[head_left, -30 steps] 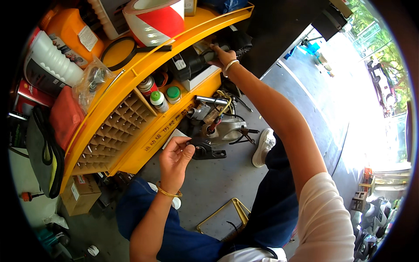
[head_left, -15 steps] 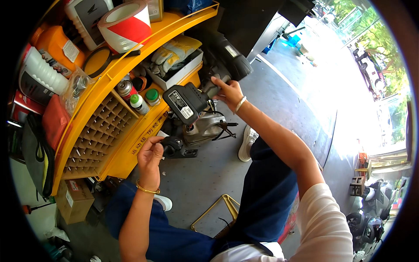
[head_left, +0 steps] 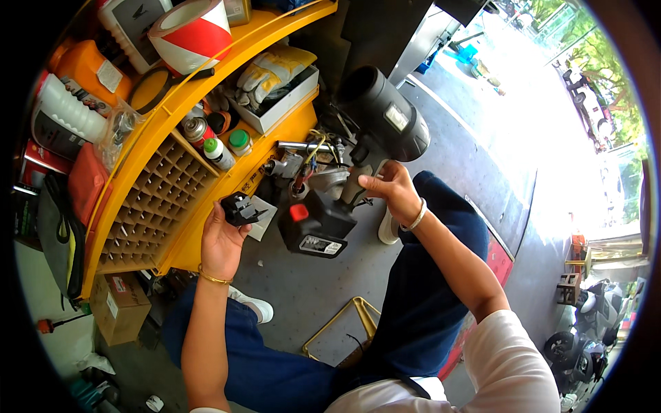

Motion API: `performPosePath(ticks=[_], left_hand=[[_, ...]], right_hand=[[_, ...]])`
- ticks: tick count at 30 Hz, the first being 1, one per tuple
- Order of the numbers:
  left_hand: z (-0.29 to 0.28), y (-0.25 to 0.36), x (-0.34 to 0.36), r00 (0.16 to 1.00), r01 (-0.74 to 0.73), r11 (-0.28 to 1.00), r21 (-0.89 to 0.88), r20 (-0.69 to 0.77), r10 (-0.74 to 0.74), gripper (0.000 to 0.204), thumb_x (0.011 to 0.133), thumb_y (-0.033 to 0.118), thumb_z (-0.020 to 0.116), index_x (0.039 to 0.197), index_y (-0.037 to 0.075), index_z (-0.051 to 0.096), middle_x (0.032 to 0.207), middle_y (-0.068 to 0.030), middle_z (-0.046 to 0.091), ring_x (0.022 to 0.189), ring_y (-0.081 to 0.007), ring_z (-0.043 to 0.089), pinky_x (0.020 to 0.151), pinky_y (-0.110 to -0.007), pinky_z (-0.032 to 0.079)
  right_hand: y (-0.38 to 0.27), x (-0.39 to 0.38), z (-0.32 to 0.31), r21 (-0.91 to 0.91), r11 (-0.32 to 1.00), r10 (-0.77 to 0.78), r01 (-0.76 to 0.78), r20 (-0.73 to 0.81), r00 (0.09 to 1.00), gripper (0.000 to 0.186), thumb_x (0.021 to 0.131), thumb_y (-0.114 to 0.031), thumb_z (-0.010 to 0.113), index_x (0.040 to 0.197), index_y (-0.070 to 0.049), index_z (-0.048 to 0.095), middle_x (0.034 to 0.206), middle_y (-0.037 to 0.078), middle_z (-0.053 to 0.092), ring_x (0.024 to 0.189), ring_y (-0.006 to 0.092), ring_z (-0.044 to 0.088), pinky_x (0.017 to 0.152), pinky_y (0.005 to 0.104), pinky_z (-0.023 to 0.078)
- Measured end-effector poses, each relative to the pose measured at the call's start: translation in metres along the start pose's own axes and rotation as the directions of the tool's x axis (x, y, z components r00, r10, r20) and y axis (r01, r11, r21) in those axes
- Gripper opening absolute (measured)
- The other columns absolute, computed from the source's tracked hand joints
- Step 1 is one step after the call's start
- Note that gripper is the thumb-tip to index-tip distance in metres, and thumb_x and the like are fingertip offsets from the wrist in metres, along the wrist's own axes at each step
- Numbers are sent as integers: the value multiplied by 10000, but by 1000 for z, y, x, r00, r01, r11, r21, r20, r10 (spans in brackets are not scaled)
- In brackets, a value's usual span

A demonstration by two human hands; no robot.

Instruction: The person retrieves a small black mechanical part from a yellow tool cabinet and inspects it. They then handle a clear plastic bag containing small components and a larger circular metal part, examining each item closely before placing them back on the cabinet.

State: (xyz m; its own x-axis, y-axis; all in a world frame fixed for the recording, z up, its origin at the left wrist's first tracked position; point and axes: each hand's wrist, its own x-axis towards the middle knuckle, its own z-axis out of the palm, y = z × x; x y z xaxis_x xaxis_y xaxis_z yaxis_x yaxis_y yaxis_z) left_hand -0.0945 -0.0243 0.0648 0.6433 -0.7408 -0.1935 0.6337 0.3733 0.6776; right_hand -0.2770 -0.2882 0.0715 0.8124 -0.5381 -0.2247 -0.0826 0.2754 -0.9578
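My right hand (head_left: pixel 396 193) is wrapped around the grip of a black cordless blower (head_left: pixel 392 120). Its wide, open-ended barrel points up and to the left, and a battery pack with a red button (head_left: pixel 320 224) hangs at the grip's lower end. My left hand (head_left: pixel 224 237), palm up, holds a small black bracket-like part (head_left: pixel 239 208) at the fingertips, left of the battery. Its exact kind is hard to make out. Behind the blower lie metal parts with cables (head_left: pixel 323 172), partly hidden by it. A pale card (head_left: pixel 264 219) shows beside the black part.
A yellow cart (head_left: pixel 275 41) curves along the left, carrying bottles, a red-and-white tape roll (head_left: pixel 193 34), work gloves (head_left: pixel 272 72) and spray cans (head_left: pixel 218 153). A divided cardboard organizer (head_left: pixel 155 206) is set into it. On the floor are a yellow frame (head_left: pixel 368 320) and a cardboard box (head_left: pixel 118 306).
My right hand has brought the blower nearer and turned it, so its barrel now points up-left. My left hand has risen slightly leftward and turned the black part over.
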Motion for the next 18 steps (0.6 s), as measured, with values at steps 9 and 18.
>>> performPosePath(ticks=[9,18], left_hand=[[-6,-2,-3,999,47,998,-47,27,-46,333,930,357,440,1092,80,528,985,-34,582,867,-136,551,726,-287,453],[-14,-1,-3,997,74,991,-110,37,-70,329,918,346,473,1094,74,529,1009,-56,602,885,-148,589,721,-282,492]], right_hand=[[38,-6,8,-9,1000,29,-27,297,955,419,686,-22,756,1044,-29,540,766,-41,497,621,25,413,578,203,360],[63,-34,21,15,972,181,-236,594,784,438,743,-14,691,1138,-21,502,1031,98,612,1005,201,571,894,336,436]])
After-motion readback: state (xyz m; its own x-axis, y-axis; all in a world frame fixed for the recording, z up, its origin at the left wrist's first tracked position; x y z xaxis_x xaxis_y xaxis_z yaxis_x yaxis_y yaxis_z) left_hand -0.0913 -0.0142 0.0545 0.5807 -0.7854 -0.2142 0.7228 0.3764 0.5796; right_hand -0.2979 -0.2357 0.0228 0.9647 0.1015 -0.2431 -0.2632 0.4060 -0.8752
